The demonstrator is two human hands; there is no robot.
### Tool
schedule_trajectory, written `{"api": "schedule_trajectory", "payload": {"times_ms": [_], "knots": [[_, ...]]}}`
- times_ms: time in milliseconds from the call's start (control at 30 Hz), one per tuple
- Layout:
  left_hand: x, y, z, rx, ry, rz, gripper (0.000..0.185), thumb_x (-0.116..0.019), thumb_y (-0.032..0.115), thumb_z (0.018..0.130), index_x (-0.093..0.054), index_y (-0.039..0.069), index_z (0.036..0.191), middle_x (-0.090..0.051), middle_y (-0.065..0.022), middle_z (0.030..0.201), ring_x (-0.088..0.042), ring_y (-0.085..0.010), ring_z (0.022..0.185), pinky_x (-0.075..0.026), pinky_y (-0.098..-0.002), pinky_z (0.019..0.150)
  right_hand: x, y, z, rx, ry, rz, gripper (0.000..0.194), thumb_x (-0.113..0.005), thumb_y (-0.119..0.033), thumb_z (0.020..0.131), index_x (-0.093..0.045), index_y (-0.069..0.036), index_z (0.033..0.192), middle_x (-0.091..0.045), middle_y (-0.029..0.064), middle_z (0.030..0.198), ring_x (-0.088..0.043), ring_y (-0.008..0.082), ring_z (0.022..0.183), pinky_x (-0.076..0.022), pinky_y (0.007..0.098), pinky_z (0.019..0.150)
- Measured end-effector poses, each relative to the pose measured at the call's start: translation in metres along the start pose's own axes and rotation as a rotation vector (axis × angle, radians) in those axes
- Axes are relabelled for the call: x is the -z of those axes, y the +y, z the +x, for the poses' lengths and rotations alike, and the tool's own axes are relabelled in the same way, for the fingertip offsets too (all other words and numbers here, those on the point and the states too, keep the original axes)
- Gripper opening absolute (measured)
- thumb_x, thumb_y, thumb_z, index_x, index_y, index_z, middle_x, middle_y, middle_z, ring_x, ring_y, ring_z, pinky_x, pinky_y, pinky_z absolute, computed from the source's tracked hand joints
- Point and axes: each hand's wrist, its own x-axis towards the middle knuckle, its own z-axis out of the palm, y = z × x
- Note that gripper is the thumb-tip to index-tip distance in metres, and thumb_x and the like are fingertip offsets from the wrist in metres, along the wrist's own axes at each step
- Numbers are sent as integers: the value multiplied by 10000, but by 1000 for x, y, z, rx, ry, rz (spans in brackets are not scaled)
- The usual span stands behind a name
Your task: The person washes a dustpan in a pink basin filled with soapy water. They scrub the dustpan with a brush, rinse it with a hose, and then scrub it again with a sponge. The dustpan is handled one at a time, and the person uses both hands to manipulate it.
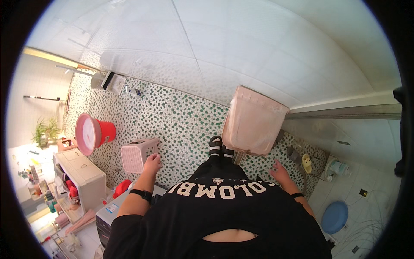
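Observation:
My left hand (pixel 153 163), with its fingers curled in and nothing visible in them, hangs at the right side of a pink plastic stool (pixel 132 158). From this angle I cannot tell whether it touches the stool. My right hand (pixel 279 171) hangs with its fingers apart, holding nothing. It is nearest to a large pale pink plastic bin or tub (pixel 255 121), whose stained flat face is turned up. The tub stands beside my sandals (pixel 215 145), against the glossy white panel (pixel 210 39).
A pink basin (pixel 88 133) sits on a red bucket (pixel 106 131) to the left. Beyond are a spray bottle (pixel 134 91) and a squeegee or broom (pixel 108 80). White cabinet (pixel 93 184) stands left; yellow slippers (pixel 306 163) and a hanging blue basin (pixel 335 217) are right.

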Motion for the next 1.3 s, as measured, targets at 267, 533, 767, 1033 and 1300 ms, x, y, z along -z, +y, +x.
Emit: {"api": "schedule_trajectory", "payload": {"times_ms": [267, 533, 767, 1033, 1300], "knots": [[-13, -55, -25, 33, -36, -101, 340, -621, 303, 977, -637, 84, 1236, -605, 25, 942, -529, -84, 769, -450, -257, 625, 9, -69, 6, 146, -58, 655, 1233, -793, -103, 843, 162, -222, 1614, -320, 220, 1604, -613, 311, 1190, -552, 406, 901], [-31, -85, -38, 4, -127, -13, 419, -655, 310, 964, -611, 83, 1314, -666, -26, 1133, -605, -133, 967, -509, -311, 795, -4, -84, -2, 319, 19, 641, 1320, -853, -181, 823, 220, -224, 1592, -274, 236, 1613, -539, 329, 1299, -539, 432, 973], [-15, -106, -51, 10, -84, -13, 411, -663, 307, 967, -615, 90, 1313, -668, -39, 1170, -612, -149, 995, -513, -323, 813, -12, -81, 7, 395, 41, 651, 1328, -862, -186, 813, 210, -231, 1595, -218, 224, 1635, -538, 339, 1298, -548, 450, 958], [15, -102, -25, -23, -85, 176, 414, -670, 320, 951, -643, 68, 1278, -704, -55, 1137, -651, -154, 967, -522, -321, 822, -13, -98, -11, 238, 134, 624, 1316, -854, -186, 821, 209, -233, 1596, -199, 206, 1651, -598, 305, 1195, -573, 416, 861], [108, -92, 50, -205, -102, 253, 422, -674, 314, 945, -647, 42, 1267, -713, -122, 1160, -682, -209, 1000, -522, -347, 889, -72, -94, -43, -46, 490, 699, 985, -646, -338, 991, 99, -226, 1624, -301, 149, 1604, -594, 273, 1167, -561, 432, 812]]}}
